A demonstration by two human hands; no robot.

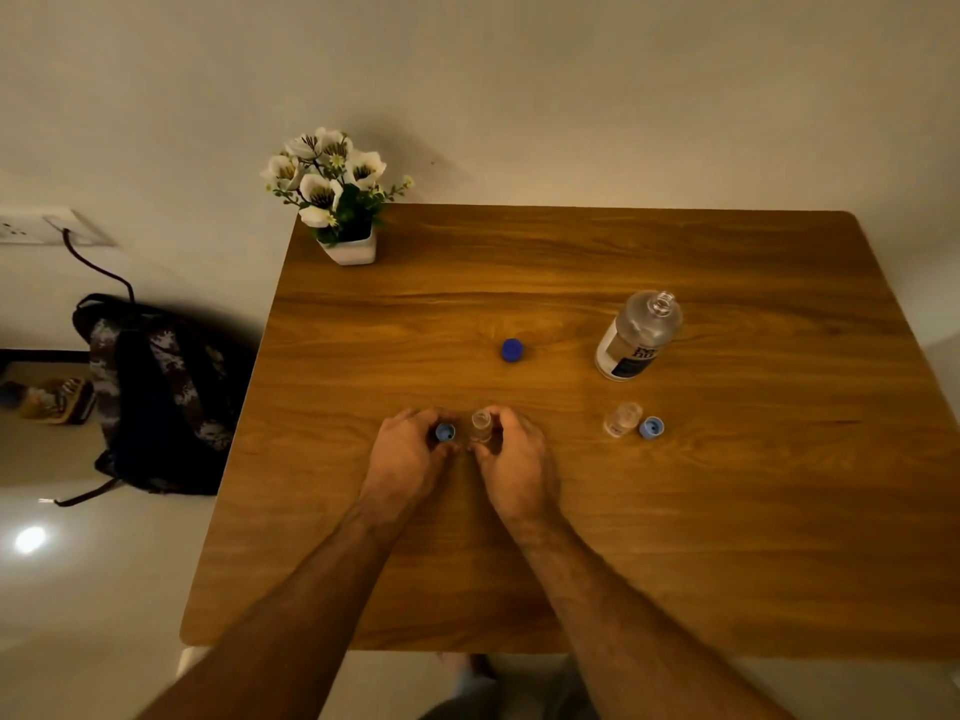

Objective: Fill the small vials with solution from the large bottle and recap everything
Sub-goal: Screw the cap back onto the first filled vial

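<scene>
Left hand [410, 449] pinches a light-blue cap [445, 432]; right hand [511, 454] grips an open vial [481, 426], near centre of the surface [727, 537]. Risk: cap goes on crooked, vial tips. Big bottle [638, 335] stands uncapped far right; a stray elbow spills it.

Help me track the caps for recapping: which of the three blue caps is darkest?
The dark blue cap lying alone mid-table; the two lighter caps sit in the left hand and beside the right vial.

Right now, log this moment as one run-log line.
left hand: holds small blue cap | right hand: holds open vial | large bottle: uncapped | second vial: uncapped, on table
</scene>
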